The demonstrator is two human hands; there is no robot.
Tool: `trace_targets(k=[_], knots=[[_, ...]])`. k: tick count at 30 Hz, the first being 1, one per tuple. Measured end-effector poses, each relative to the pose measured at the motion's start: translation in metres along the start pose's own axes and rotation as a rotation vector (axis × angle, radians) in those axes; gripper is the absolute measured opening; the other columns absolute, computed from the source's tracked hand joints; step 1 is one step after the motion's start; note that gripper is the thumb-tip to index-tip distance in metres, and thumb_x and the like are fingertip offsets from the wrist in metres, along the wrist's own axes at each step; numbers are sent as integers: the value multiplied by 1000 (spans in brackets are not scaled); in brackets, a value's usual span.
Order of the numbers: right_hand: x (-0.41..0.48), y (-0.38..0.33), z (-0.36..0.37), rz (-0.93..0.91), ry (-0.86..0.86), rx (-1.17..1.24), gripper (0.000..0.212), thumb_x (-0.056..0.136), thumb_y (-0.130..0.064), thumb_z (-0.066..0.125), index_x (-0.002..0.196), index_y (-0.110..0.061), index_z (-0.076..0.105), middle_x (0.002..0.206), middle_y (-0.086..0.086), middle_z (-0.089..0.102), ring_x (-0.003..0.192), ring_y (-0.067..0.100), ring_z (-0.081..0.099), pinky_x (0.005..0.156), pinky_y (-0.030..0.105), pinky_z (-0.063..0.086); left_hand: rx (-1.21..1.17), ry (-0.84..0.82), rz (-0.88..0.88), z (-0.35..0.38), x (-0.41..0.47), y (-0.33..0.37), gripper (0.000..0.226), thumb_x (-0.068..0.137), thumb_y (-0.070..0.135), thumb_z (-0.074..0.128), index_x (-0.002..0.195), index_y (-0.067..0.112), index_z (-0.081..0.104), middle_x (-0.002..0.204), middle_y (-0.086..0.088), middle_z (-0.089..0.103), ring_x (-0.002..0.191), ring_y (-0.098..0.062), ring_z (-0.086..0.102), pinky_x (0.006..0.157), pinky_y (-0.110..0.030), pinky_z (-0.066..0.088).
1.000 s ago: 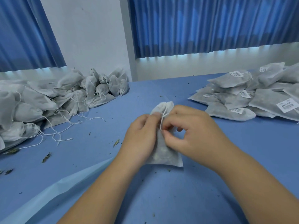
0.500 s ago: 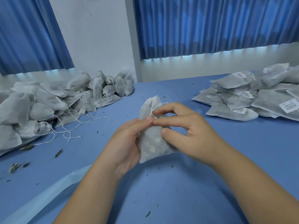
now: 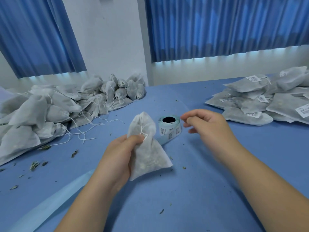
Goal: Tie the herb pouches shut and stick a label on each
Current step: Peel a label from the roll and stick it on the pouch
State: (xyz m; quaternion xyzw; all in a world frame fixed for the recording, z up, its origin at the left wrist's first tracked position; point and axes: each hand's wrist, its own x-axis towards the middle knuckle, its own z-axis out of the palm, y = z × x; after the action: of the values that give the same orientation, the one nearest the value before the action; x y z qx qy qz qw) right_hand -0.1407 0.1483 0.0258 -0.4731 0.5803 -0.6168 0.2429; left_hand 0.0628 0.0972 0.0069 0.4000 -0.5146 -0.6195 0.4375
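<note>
Only the left hand (image 3: 120,158) is now kept on the pouch (image 3: 147,151), which is gripped at its tied neck just above the table. The right hand (image 3: 205,124), fingers apart and empty, has been moved beside the label roll (image 3: 170,126); labelling is judged next.

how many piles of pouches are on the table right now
2. An unlabelled heap lies at the far left of the table; a labelled stack lies at the far right, cut by the frame edge. One more pouch is apart, held in the left hand.
</note>
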Motion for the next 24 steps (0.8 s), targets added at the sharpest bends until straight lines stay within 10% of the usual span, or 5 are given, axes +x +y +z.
trace_targets(k=[5,17,24], knots=[[9,19,1,15,-64,-286,26,85,-10,55,82,-34,65,69,4,59,64,15,55,51,18,40,192,61,-21,-15,-12,-6,29,86,23,64,59,23,71,68,-4,65,60,-20,61,66,-33,46],[12,21,49,-187,-483,-701,45,85,-25,57,126,-43,52,73,-15,58,72,0,54,70,26,49,403,73,-48,-33,-6,-3,18,87,29,65,78,14,71,75,-4,70,71,-22,63,73,-36,46],[18,28,62,-315,-430,-818,20,90,-22,54,101,-32,68,78,-17,40,74,4,41,70,28,40,306,12,-59,-40,-5,-11,35,69,41,63,87,12,72,97,-20,72,82,-25,66,79,-39,47]])
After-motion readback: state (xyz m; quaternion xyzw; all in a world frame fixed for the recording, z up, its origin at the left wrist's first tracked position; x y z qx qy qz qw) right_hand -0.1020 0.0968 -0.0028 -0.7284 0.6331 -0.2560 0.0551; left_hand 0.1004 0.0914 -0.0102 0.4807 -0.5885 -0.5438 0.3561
